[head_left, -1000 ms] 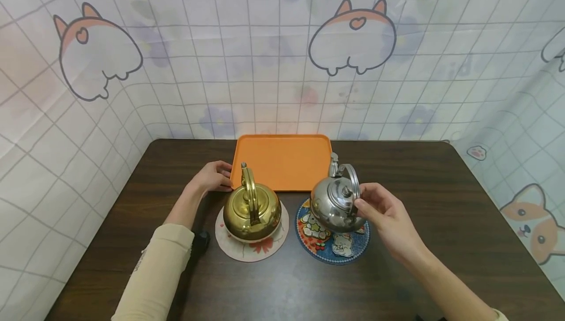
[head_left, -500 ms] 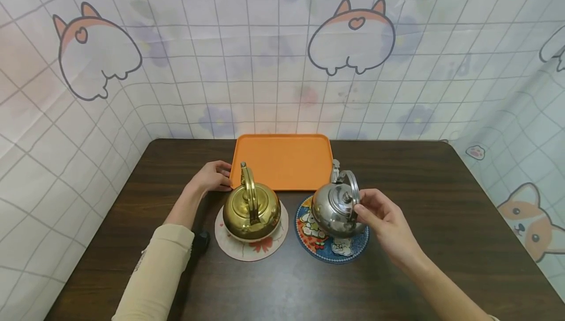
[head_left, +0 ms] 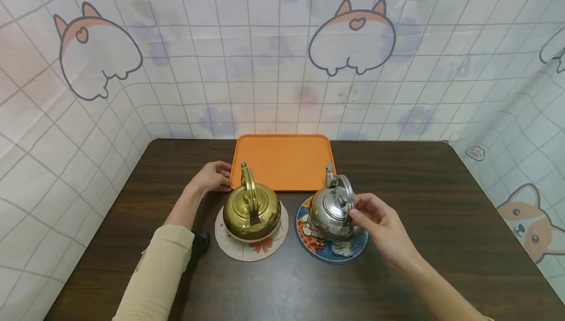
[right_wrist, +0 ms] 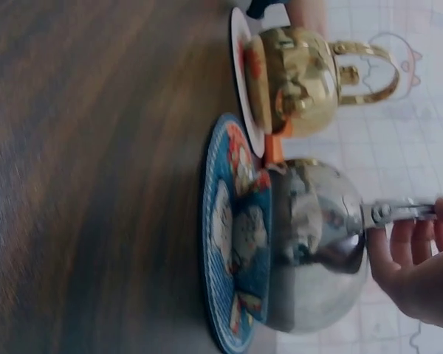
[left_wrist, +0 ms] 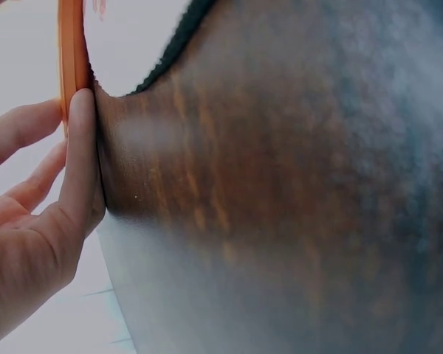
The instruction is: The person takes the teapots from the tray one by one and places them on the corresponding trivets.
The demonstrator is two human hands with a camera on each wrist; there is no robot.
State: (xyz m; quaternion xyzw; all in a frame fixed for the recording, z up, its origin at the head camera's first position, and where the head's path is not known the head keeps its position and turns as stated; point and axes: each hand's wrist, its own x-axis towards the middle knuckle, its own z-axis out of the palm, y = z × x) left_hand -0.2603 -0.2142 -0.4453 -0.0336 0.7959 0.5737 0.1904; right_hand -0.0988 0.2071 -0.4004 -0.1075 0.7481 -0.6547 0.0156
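A silver kettle is over the round blue patterned mat. My right hand grips its arched handle, with fingers curled round it in the right wrist view. The base is very close to the mat; I cannot tell whether it touches. On the left, a gold kettle stands upright on a pink floral mat. Behind both kettles lies the orange tray. My left hand is at the tray's left edge, pinching the rim between thumb and fingers in the left wrist view.
Everything lies on a dark brown wooden table. A white grid-patterned curtain with cartoon dogs hangs behind it and at both sides. The gold kettle stands close between the left forearm and the silver kettle.
The silver kettle has come down and slightly left and nearer over the blue mat, with my right hand moving along. The left hand, tray and gold kettle stay where they were.
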